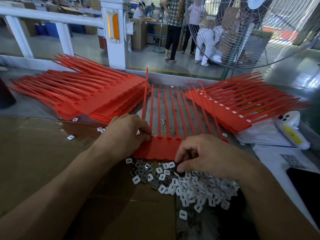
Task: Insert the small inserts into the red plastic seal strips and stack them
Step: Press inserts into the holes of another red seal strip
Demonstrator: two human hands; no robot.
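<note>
The left hand pinches the head end of a row of red seal strips that lies flat on the tabletop, tails pointing away. The right hand has curled fingers on the pile of small white inserts, pinching one. Strip stacks lie at left and right

Bench with red strips, inserts, perhaps cardboard

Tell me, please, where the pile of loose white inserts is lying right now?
In the head view, the pile of inserts lies low and right of centre, just under the right hand and directly in front of the red strip sheet.
</note>
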